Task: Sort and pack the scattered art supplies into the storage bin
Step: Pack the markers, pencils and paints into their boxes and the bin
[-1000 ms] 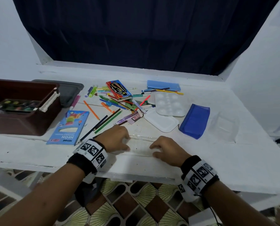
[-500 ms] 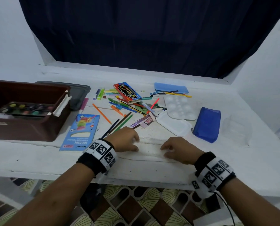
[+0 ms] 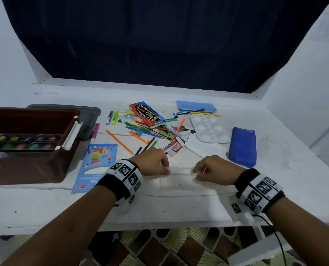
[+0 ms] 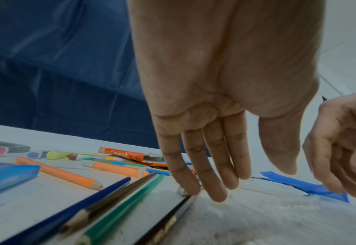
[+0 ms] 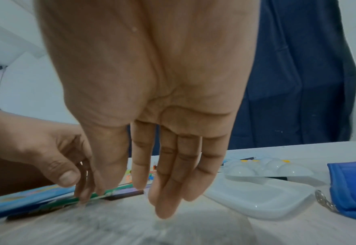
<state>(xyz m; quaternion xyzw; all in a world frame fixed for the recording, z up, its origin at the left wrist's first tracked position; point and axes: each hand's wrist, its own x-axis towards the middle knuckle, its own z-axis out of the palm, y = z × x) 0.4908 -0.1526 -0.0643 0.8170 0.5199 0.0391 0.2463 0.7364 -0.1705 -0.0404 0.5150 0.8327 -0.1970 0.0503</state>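
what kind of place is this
Probably a home craft or study corner: a white table strewn with pencils and a paint palette, a dark curtain behind it, and a patterned tile floor below.

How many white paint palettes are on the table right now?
2. The welled palette lies right of the pencil pile; the flat palette lies in front of it, partly tucked under it, left of the blue pouch. The pile may hide more.

The blue pencil box (image 3: 95, 167) shows "12" and, seemingly, upside-down letters "ON".
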